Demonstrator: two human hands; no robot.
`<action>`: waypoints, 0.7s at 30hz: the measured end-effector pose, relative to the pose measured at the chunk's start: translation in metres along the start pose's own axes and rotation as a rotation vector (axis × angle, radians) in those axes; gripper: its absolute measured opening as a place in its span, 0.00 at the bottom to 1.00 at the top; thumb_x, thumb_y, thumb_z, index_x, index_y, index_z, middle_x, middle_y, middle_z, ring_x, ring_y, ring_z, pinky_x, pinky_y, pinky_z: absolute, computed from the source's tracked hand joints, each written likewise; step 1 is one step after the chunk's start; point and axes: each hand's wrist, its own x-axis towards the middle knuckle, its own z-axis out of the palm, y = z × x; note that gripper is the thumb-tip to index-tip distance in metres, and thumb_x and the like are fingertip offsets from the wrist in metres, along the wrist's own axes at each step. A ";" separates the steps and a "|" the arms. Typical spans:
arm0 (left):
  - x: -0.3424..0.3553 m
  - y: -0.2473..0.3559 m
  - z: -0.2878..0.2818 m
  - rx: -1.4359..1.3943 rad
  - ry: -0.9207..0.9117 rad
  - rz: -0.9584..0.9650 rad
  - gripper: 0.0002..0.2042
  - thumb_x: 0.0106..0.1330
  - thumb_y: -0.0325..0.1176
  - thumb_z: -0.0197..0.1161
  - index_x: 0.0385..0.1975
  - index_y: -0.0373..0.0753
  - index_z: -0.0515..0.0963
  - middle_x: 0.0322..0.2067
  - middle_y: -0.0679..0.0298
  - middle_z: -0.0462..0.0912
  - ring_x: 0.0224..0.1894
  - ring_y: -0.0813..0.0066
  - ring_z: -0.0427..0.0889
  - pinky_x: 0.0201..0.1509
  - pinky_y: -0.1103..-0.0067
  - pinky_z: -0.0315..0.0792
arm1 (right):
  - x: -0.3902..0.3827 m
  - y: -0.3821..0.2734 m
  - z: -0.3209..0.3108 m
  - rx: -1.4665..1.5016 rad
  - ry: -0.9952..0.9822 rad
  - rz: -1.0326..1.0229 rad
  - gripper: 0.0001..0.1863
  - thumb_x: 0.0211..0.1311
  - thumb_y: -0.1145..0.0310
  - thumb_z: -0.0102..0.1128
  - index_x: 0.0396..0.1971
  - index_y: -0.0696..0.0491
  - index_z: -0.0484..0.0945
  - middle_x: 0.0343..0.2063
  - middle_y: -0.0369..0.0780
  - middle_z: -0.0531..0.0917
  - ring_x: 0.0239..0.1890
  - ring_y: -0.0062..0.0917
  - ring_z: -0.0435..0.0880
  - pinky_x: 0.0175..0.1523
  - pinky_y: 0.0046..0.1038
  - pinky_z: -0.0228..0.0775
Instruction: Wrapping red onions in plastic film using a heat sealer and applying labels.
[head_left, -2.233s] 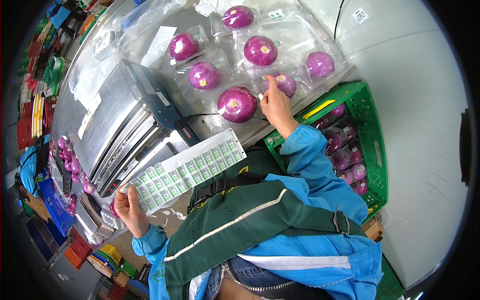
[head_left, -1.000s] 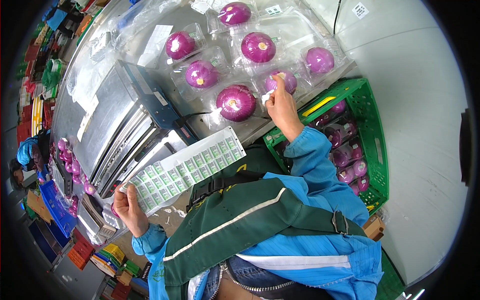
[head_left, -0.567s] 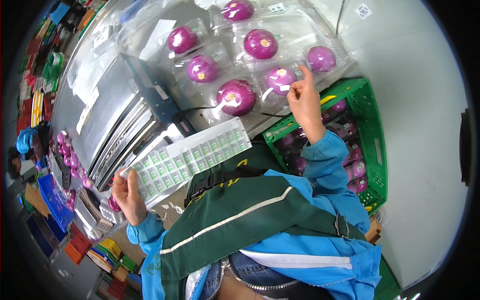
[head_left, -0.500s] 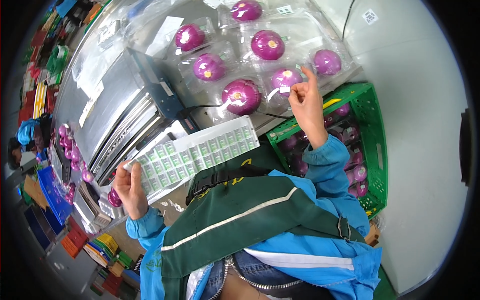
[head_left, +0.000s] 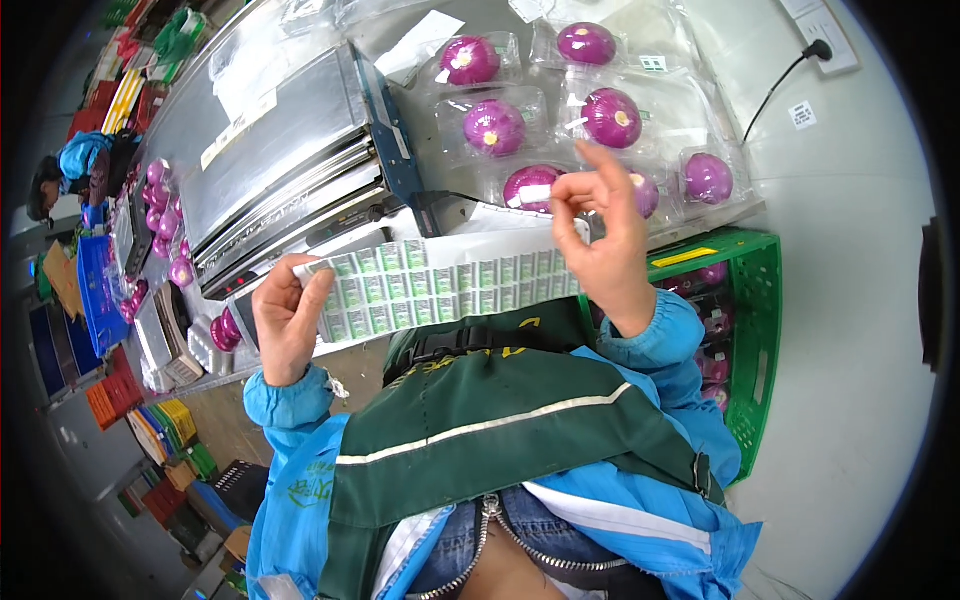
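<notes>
My left hand [head_left: 287,318] grips the left end of a long sheet of green-and-white labels [head_left: 440,290], thumb on top. The sheet hangs in front of my apron, and its right end lies under my right hand [head_left: 608,245]. My right thumb and index finger are curled together in a pinch, the other fingers raised. A small white label [head_left: 534,195] shows at the index fingertip, in front of a purple onion [head_left: 540,178]. Another purple onion [head_left: 645,194] sits partly behind my fingers. Both onions are in clear plastic packs.
More packed purple onions [head_left: 494,128] cover the metal table's far side. At left stands a metal wrapping machine [head_left: 290,130] with a cable. A green crate [head_left: 765,330] of packed onions is at right, beside a pale wall [head_left: 850,250]. Loose onions [head_left: 160,215] lie farther left.
My view has shifted, so the table appears farther right. My left hand has raised the label sheet and brought it nearer my right hand. My right hand has moved from one onion toward another, still pinching.
</notes>
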 end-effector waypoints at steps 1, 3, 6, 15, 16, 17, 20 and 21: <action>0.000 0.000 0.002 -0.008 -0.017 -0.008 0.06 0.64 0.24 0.57 0.38 0.31 0.72 0.30 0.68 0.78 0.32 0.88 0.74 0.36 0.89 0.67 | 0.002 -0.003 0.004 0.003 -0.008 -0.003 0.27 0.52 0.85 0.56 0.55 0.55 0.65 0.28 0.38 0.79 0.26 0.19 0.78 0.32 0.22 0.73; -0.001 -0.001 0.006 -0.024 -0.037 -0.014 0.06 0.64 0.25 0.57 0.38 0.31 0.73 0.31 0.66 0.79 0.32 0.87 0.74 0.36 0.88 0.68 | 0.007 -0.009 0.011 -0.088 -0.146 -0.159 0.28 0.51 0.85 0.58 0.54 0.58 0.64 0.30 0.39 0.80 0.29 0.21 0.80 0.35 0.21 0.73; -0.003 -0.001 0.008 -0.032 -0.034 -0.006 0.06 0.64 0.25 0.57 0.38 0.30 0.73 0.31 0.66 0.79 0.32 0.87 0.74 0.36 0.88 0.69 | 0.010 -0.015 0.021 -0.191 -0.230 -0.278 0.26 0.48 0.85 0.59 0.51 0.57 0.68 0.28 0.38 0.80 0.26 0.23 0.80 0.32 0.22 0.75; -0.003 -0.007 0.011 -0.059 0.029 -0.067 0.06 0.63 0.26 0.58 0.37 0.33 0.73 0.29 0.69 0.78 0.30 0.88 0.73 0.34 0.88 0.66 | 0.001 -0.020 0.026 -0.121 -0.417 -0.298 0.29 0.47 0.80 0.58 0.55 0.53 0.68 0.25 0.39 0.79 0.26 0.28 0.79 0.31 0.30 0.71; -0.003 -0.007 0.011 -0.063 0.028 -0.074 0.06 0.63 0.26 0.58 0.37 0.33 0.73 0.29 0.69 0.78 0.30 0.88 0.73 0.34 0.88 0.66 | 0.000 -0.021 0.023 -0.067 -0.430 -0.251 0.29 0.48 0.80 0.58 0.55 0.53 0.68 0.27 0.40 0.80 0.28 0.29 0.80 0.32 0.29 0.72; -0.003 -0.007 0.011 -0.063 0.027 -0.075 0.06 0.63 0.26 0.58 0.37 0.33 0.73 0.29 0.69 0.78 0.30 0.88 0.73 0.34 0.88 0.66 | 0.000 -0.022 0.020 -0.012 -0.443 -0.203 0.29 0.49 0.80 0.58 0.55 0.53 0.68 0.29 0.40 0.81 0.30 0.29 0.81 0.34 0.29 0.73; -0.004 -0.010 0.010 -0.082 0.020 -0.046 0.06 0.63 0.27 0.58 0.37 0.33 0.73 0.29 0.69 0.78 0.29 0.88 0.73 0.34 0.88 0.66 | -0.003 -0.025 0.013 0.074 -0.349 -0.030 0.27 0.51 0.81 0.57 0.55 0.53 0.68 0.30 0.42 0.82 0.31 0.32 0.81 0.36 0.30 0.73; -0.004 -0.010 0.010 -0.082 0.020 -0.046 0.06 0.63 0.27 0.59 0.36 0.33 0.73 0.28 0.69 0.78 0.29 0.88 0.73 0.34 0.88 0.66 | -0.004 -0.023 0.011 0.073 -0.346 -0.029 0.27 0.51 0.81 0.57 0.55 0.53 0.68 0.30 0.42 0.82 0.31 0.32 0.81 0.36 0.30 0.73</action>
